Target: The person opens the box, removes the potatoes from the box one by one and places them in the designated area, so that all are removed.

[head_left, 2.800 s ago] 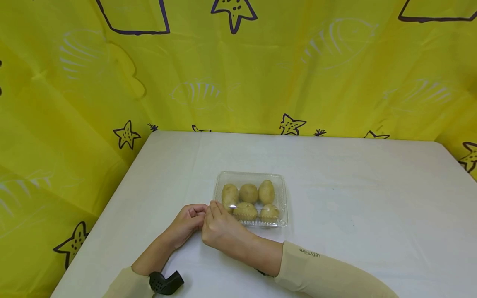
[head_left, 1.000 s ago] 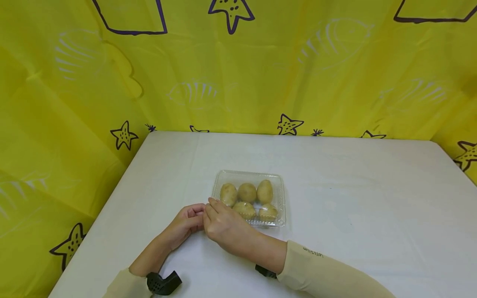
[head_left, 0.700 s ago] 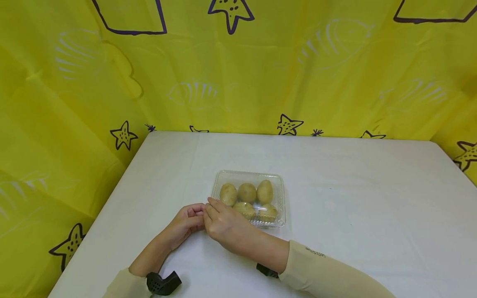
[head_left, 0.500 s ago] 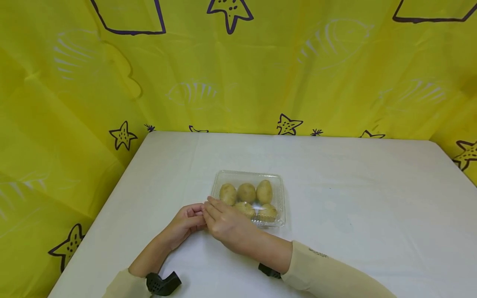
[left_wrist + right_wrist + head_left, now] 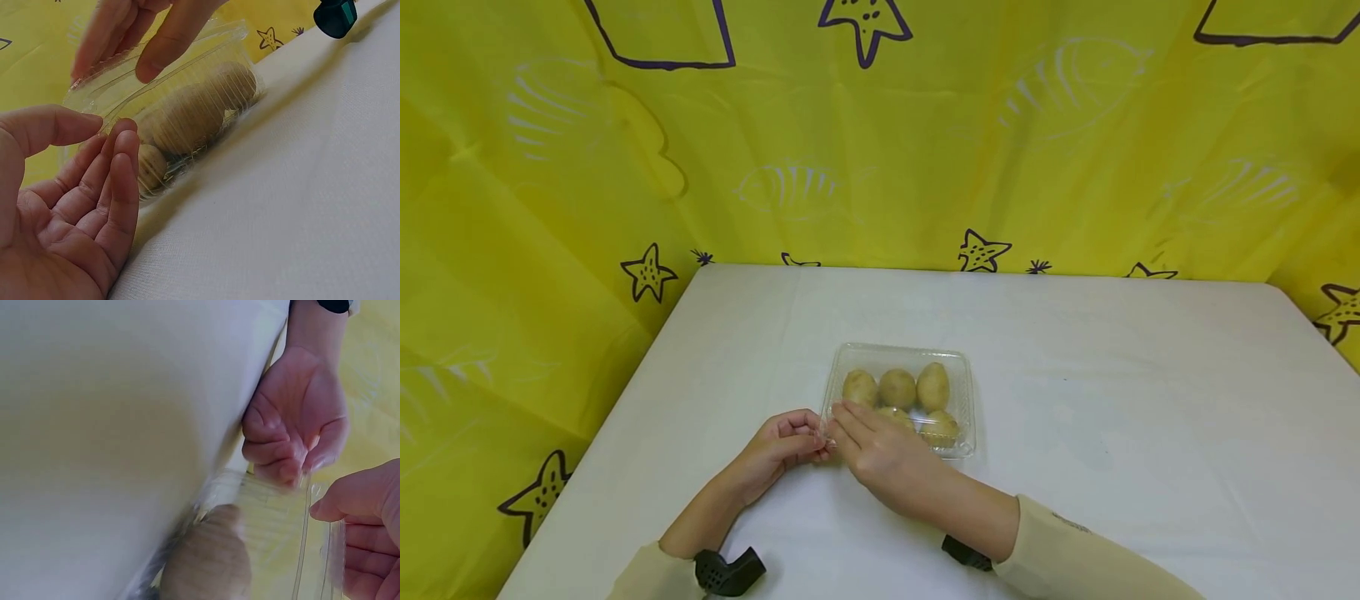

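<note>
A clear plastic clamshell box, its lid down, holds several potatoes. At its near left corner my left hand pinches the rim between thumb and fingertips; the left wrist view shows the thumb right at the plastic edge. My right hand reaches across the near side with its fingers over the lid. In the right wrist view its thumb meets the rim on one side and its other fingers lie on the far side. This hand hides part of the front potatoes in the head view.
A white-covered table lies under the box. Yellow patterned cloth hangs behind it and along the left side. Black wrist cameras are worn on the left wrist and the right wrist.
My right hand has slid a little to the right, away from the left fingertips, uncovering the box's left corner. The left hand stays at that corner, and the box keeps its place.
</note>
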{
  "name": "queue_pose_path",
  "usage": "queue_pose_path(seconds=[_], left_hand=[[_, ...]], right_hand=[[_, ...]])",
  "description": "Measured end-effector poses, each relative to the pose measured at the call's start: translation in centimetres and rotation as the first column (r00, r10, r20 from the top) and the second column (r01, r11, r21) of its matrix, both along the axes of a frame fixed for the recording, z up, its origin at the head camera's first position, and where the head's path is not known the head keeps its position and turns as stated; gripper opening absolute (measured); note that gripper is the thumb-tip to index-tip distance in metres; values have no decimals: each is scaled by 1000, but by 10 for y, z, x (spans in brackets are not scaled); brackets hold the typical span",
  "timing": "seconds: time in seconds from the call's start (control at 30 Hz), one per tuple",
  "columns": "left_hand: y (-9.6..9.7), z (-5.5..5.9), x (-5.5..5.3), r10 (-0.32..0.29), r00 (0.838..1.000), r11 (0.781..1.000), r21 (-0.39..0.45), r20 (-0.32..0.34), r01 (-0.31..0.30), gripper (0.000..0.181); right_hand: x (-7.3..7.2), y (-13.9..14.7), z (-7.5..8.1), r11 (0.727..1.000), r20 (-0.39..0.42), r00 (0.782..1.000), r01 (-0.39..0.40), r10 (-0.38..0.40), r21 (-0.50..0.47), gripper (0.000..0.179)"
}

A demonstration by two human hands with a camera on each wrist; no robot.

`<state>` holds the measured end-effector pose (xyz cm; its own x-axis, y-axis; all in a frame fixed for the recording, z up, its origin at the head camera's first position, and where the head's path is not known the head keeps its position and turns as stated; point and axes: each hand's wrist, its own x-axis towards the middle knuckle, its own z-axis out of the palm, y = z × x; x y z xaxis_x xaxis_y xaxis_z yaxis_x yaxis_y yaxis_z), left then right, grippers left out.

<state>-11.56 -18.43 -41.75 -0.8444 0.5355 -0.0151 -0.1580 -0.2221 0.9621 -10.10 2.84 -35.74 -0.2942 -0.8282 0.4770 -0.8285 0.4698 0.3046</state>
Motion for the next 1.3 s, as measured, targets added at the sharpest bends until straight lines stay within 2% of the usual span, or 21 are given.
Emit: queue_pose_path(seconds=[0.23,0.5,0.8,1.03,1.3], left_hand=[[-1,1,1,1,1000,1000,-9,8,-1,10],[-1,2,2,17,999,1000,-8,34,-17,10],[-3,2,2,11,999,1000,-12,39,-11,9],[-2,3,2,0,1000,1000,-5,27,0,9],[-1,2,1,4,1000,1000,-21,18,-4,6]], right_hand=[[3,12,-2,999,37,999,17,-15,-51,31],[3,23,-7,996,22,1000,6,-4,-93,46],[2,32,-11,992,22,1000,-6,9,-129,42],[1,45,-12,985,-41,999,5,-12,-173,47],[0,56,-14,985,-66,998,-6,-5,-170,40]])
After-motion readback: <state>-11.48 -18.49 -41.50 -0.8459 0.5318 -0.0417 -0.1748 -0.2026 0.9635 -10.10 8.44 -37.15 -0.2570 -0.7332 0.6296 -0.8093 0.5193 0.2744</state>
